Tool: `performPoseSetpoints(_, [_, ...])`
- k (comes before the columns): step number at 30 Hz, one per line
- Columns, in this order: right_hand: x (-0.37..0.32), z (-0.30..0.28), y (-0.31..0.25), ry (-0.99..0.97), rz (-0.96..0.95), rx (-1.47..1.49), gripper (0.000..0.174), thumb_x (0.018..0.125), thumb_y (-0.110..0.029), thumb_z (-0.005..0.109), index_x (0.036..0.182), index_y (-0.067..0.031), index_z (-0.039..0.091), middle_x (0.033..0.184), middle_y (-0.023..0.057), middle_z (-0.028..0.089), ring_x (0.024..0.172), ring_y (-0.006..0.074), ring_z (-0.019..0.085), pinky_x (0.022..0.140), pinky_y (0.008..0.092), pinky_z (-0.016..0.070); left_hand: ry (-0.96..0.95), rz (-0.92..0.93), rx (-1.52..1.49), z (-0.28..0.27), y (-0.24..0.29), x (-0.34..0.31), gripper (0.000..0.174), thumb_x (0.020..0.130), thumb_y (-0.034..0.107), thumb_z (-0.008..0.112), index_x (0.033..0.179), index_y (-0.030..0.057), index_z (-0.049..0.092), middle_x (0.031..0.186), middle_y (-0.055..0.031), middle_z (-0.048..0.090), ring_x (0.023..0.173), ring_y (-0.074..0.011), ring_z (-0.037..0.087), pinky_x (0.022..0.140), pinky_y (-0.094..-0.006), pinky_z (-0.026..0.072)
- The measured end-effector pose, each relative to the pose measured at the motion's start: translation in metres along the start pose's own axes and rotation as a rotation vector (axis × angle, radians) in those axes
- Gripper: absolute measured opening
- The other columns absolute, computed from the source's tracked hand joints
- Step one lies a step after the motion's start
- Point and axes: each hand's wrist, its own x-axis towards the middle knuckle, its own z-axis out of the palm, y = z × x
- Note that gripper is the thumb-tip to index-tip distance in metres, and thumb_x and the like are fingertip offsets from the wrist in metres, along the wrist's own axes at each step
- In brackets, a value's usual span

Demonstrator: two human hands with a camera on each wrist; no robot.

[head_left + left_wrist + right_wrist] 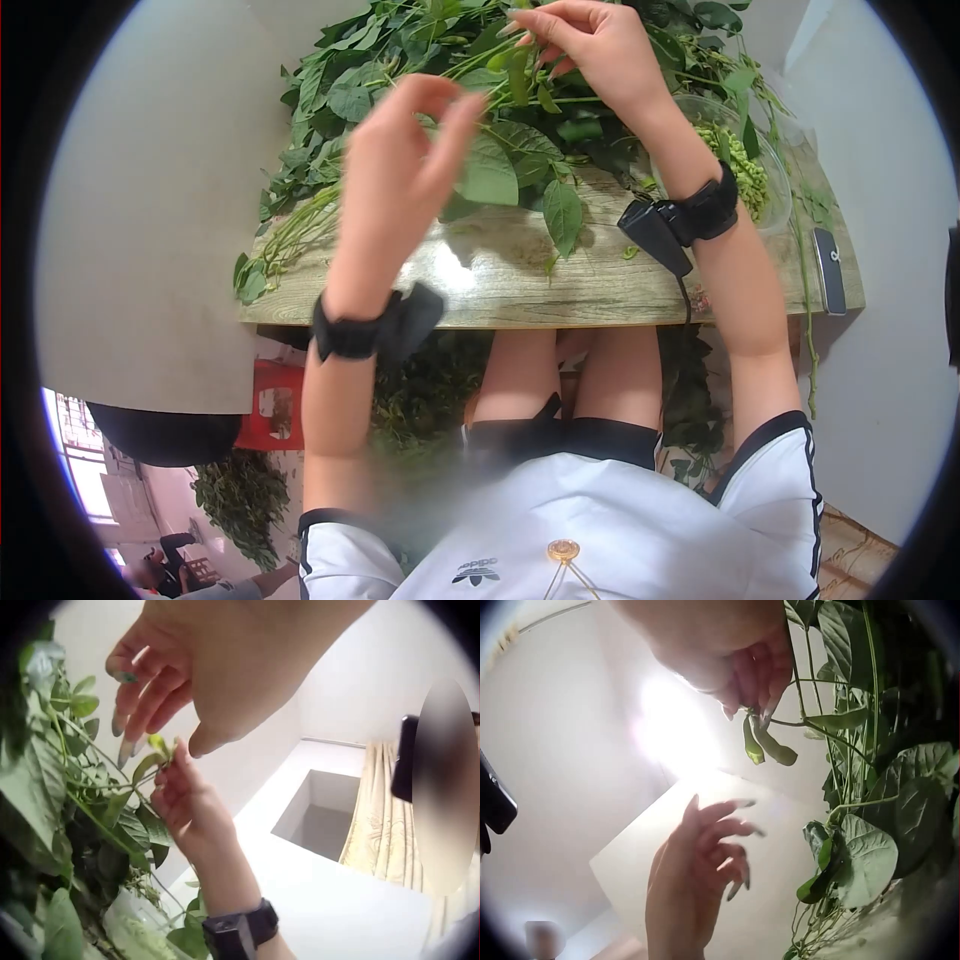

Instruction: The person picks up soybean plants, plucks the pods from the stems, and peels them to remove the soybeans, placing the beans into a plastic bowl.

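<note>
Long leafy bean plants (pixel 490 165) are heaped over the far half of the wooden table. At the front of the heap my right hand (pixel 600 60) pinches green bean pods (pixel 769 742) between thumb and fingertips. In the right wrist view a thin stem runs from these pods back to the plants. My left hand (pixel 395 170) is raised in front of the heap, blurred in the head view. Its fingers are loosely spread and hold nothing, as the right wrist view shows. In the left wrist view, the left thumb overlaps the right fingertips near the pods.
A clear bowl (pixel 786 190) of picked pods stands at the right behind my right forearm. A phone (pixel 828 270) lies by the table's (pixel 500 300) right edge. Loose stems (pixel 300 235) spread at the left. A red stool (pixel 268 400) and more plants (pixel 240 500) are below; another person sits lower left.
</note>
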Motion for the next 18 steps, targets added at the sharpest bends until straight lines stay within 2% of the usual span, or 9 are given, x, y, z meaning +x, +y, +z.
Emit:
performPoseSetpoints(1, [-0.002,0.003,0.001,-0.015,0.020,0.047,0.024,0.093,-0.025,0.071,0.098,-0.0020,0.076,0.084,0.0035,0.074,0.069,0.0079,0.067,0.061,0.0238,0.0546,-0.040,0.026,0.080,0.018,-0.007,0.007,0.039,0.093,0.038,0.067,0.100,0.0000,0.068,0.088,-0.0135,0.071,0.071,-0.0231,0.067,0.065,-0.0347,0.0511])
performPoseSetpoints(2, [-0.005,0.005,0.000,-0.017,0.017,0.047,0.024,0.093,-0.025,0.071,0.098,-0.0020,0.076,0.084,0.0035,0.074,0.069,0.0079,0.067,0.061,0.0238,0.0546,-0.045,0.053,0.157,0.037,-0.018,0.013,0.035,0.098,0.032,0.064,0.103,-0.0021,0.067,0.085,-0.0074,0.072,0.061,-0.0084,0.059,0.053,-0.0257,0.0434])
performPoseSetpoints(5, [-0.009,0.004,0.005,-0.016,-0.005,0.108,0.023,0.093,-0.023,0.070,0.099,-0.0015,0.075,0.084,0.0032,0.074,0.069,0.0078,0.066,0.063,0.0233,0.0542,-0.159,-0.050,-0.016,0.059,-0.024,0.025,0.035,0.099,0.032,0.062,0.100,-0.0028,0.066,0.087,-0.0076,0.073,0.053,-0.0100,0.057,0.048,-0.0256,0.0427])
performPoseSetpoints(7, [-0.008,0.002,0.013,0.012,-0.010,0.138,0.023,0.094,-0.022,0.069,0.100,-0.0011,0.075,0.084,0.0034,0.074,0.069,0.0077,0.066,0.063,0.0232,0.0540,-0.256,-0.209,-0.395,0.066,-0.029,0.028,0.035,0.100,0.032,0.061,0.102,-0.0028,0.062,0.088,-0.0095,0.073,0.049,-0.0098,0.057,0.043,-0.0235,0.0418])
performPoseSetpoints(8, [-0.007,0.001,0.018,0.035,-0.013,0.171,0.022,0.094,-0.021,0.068,0.101,-0.0007,0.075,0.084,0.0035,0.074,0.069,0.0076,0.066,0.064,0.0230,0.0539,-0.266,-0.206,-0.398,0.070,-0.032,0.029,0.035,0.100,0.032,0.061,0.102,-0.0028,0.062,0.088,-0.0095,0.073,0.049,-0.0098,0.057,0.043,-0.0235,0.0418])
performPoseSetpoints(11, [-0.002,0.002,0.032,0.041,-0.015,0.167,0.022,0.095,-0.019,0.068,0.104,0.0000,0.074,0.085,0.0041,0.074,0.070,0.0076,0.066,0.065,0.0227,0.0537,-0.226,-0.318,-0.687,0.077,-0.042,0.032,0.031,0.100,0.027,0.061,0.109,-0.0021,0.054,0.091,-0.0155,0.072,0.052,-0.0096,0.060,0.040,-0.0207,0.0426])
performPoseSetpoints(14, [0.001,0.009,0.043,0.031,-0.010,0.237,0.022,0.093,-0.019,0.070,0.104,0.0000,0.074,0.086,0.0047,0.074,0.073,0.0075,0.066,0.067,0.0234,0.0543,-0.244,-0.379,-0.829,0.081,-0.053,0.035,0.030,0.100,0.024,0.061,0.111,-0.0033,0.056,0.092,-0.0150,0.072,0.052,-0.0092,0.060,0.041,-0.0210,0.0435])
performPoseSetpoints(17, [0.007,0.015,0.061,0.039,-0.010,0.195,0.021,0.092,-0.016,0.070,0.106,-0.0004,0.073,0.090,0.0071,0.074,0.080,0.0104,0.069,0.074,0.0257,0.0561,-0.238,-0.303,-0.750,0.080,-0.077,0.038,0.030,0.099,0.022,0.063,0.113,-0.0045,0.060,0.091,-0.0135,0.072,0.052,-0.0087,0.059,0.041,-0.0211,0.0444])
performPoseSetpoints(18, [0.009,0.024,0.072,0.097,-0.056,0.272,0.020,0.092,-0.014,0.070,0.107,-0.0010,0.072,0.091,0.0073,0.073,0.085,0.0122,0.070,0.077,0.0264,0.0564,-0.174,-0.282,-0.710,0.081,-0.087,0.038,0.029,0.098,0.020,0.064,0.112,-0.0047,0.063,0.090,-0.0115,0.072,0.052,-0.0075,0.058,0.042,-0.0207,0.0442])
